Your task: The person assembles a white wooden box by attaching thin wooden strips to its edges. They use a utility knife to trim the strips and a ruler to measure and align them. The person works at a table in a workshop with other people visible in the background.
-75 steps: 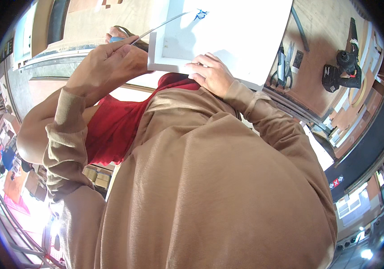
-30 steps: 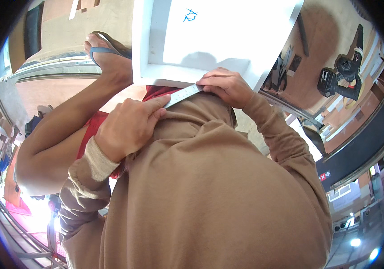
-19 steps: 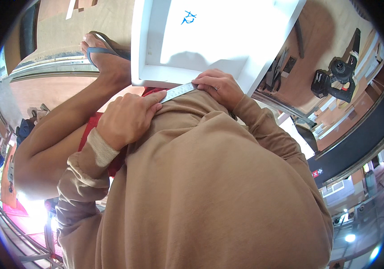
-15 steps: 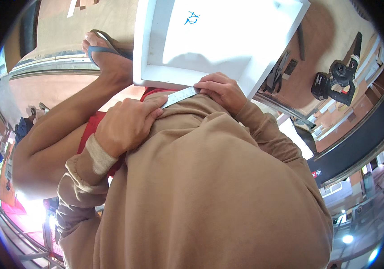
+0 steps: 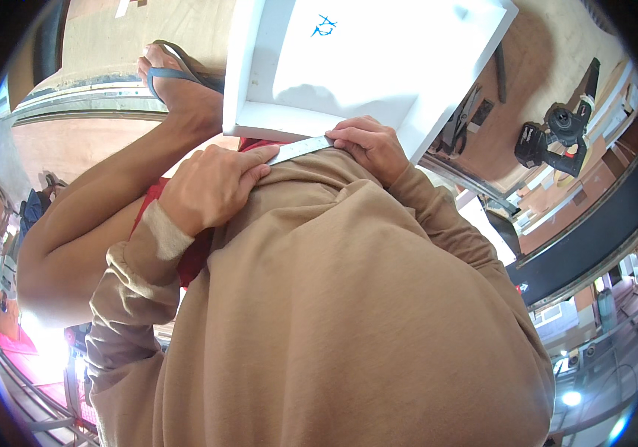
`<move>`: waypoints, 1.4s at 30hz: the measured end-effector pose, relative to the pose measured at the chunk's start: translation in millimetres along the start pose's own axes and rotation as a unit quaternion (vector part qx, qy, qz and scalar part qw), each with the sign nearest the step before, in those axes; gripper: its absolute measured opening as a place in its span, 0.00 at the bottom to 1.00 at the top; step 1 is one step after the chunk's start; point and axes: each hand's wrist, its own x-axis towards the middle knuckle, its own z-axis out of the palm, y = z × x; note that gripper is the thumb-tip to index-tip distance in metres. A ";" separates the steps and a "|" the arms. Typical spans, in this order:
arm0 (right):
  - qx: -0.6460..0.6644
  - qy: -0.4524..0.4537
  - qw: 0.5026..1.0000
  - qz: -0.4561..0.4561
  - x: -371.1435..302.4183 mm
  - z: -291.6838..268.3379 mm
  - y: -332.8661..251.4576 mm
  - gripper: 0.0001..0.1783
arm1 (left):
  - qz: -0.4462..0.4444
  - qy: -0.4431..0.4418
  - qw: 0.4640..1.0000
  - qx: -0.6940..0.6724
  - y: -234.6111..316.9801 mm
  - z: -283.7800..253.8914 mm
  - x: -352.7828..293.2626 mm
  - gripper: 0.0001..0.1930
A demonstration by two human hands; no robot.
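A white box-like panel [image 5: 363, 67] with raised side walls and a small blue pencil mark [image 5: 324, 26] lies in front of me, its near edge against my lap. A thin metal ruler [image 5: 300, 149] rests flat along that near edge. My left hand [image 5: 214, 186] presses its fingertips on the ruler's left end. My right hand [image 5: 367, 145] pinches the ruler's right end against the panel's edge. My tan sweatshirt hides most of my lap and red shorts.
My bare leg and sandalled foot [image 5: 177, 82] stretch along the panel's left side on a plywood floor. A black power drill [image 5: 557, 138] lies at the right, with dark hand tools [image 5: 468, 112] nearer the panel. A metal rail runs along the left.
My left hand, earlier raised by the panel's left corner with a thin pencil-like stick, has dropped onto the ruler. Over the last second both hands stay on the ruler; the view shifted slightly.
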 end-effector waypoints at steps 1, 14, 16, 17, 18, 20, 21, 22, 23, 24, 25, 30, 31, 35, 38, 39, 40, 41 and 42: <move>-0.002 0.004 1.000 -0.002 -0.2 0.3 -0.7 0.10 | 0.018 0.008 1.000 0.007 -3.2 2.4 0.0 0.18; 0.013 0.006 1.000 0.011 0.5 2.0 6.6 0.08 | 0.077 0.003 0.997 -0.012 -19.3 5.7 17.6 0.18; 0.010 0.024 1.000 -0.008 -0.6 2.3 5.1 0.08 | 0.082 0.002 0.996 -0.020 -15.4 3.5 15.1 0.18; 0.009 0.033 0.999 -0.017 -0.9 1.8 3.8 0.08 | 0.084 0.002 0.996 -0.024 -12.8 2.2 13.0 0.18; 0.009 0.029 0.999 -0.017 -3.0 2.4 2.2 0.09 | 0.086 0.007 0.996 -0.028 -11.7 2.8 8.8 0.17; 0.011 0.022 1.000 -0.017 -3.5 -0.8 -2.6 0.09 | 0.088 0.017 0.995 -0.037 -8.6 0.5 1.6 0.17; 0.003 0.013 1.000 -0.009 3.2 -6.7 -3.7 0.09 | 0.065 -0.004 0.998 -0.013 -5.9 -4.6 6.1 0.18; 0.008 0.006 1.000 -0.013 3.8 -4.4 -1.4 0.09 | 0.061 -0.006 0.998 -0.010 -7.7 -2.5 6.9 0.18; 0.012 -0.001 1.000 -0.017 3.1 0.5 1.8 0.09 | 0.058 -0.007 0.998 -0.007 -10.9 1.7 7.5 0.18; 0.016 -0.010 1.000 -0.021 3.7 3.4 2.8 0.09 | 0.054 -0.008 0.999 -0.006 -13.7 3.7 7.4 0.19; 0.013 -0.016 1.000 -0.006 3.8 2.3 2.8 0.09 | 0.049 -0.012 0.999 -0.002 -14.9 3.1 8.3 0.19; 0.017 -0.025 0.999 0.018 6.2 3.2 4.6 0.09 | 0.028 -0.019 0.999 0.031 -21.8 4.7 17.4 0.18; 0.018 -0.022 0.999 0.016 6.0 3.7 4.4 0.09 | 0.033 -0.016 0.999 0.021 -25.3 5.6 20.2 0.18; -0.003 -0.021 1.000 0.023 10.0 6.0 6.3 0.10 | 0.055 -0.007 0.998 0.006 -41.8 10.2 30.7 0.19; 0.017 -0.004 1.000 0.006 10.5 5.8 3.9 0.08 | 0.057 0.003 0.998 -0.004 -33.0 7.6 19.2 0.18; 0.022 0.006 1.000 -0.004 11.3 6.5 3.8 0.08 | 0.064 0.007 0.998 -0.009 -30.4 6.1 18.2 0.18; 0.036 0.012 0.999 -0.012 8.2 10.6 0.0 0.07 | 0.055 0.003 0.998 -0.020 -26.3 2.1 10.2 0.18; 0.029 0.010 0.999 -0.015 8.1 13.3 -3.6 0.06 | 0.045 -0.002 0.998 -0.032 -21.7 -4.5 2.4 0.18; 0.020 0.006 0.999 -0.025 14.8 11.4 -5.8 0.06 | 0.035 0.002 0.998 -0.043 -19.1 -9.2 -1.4 0.18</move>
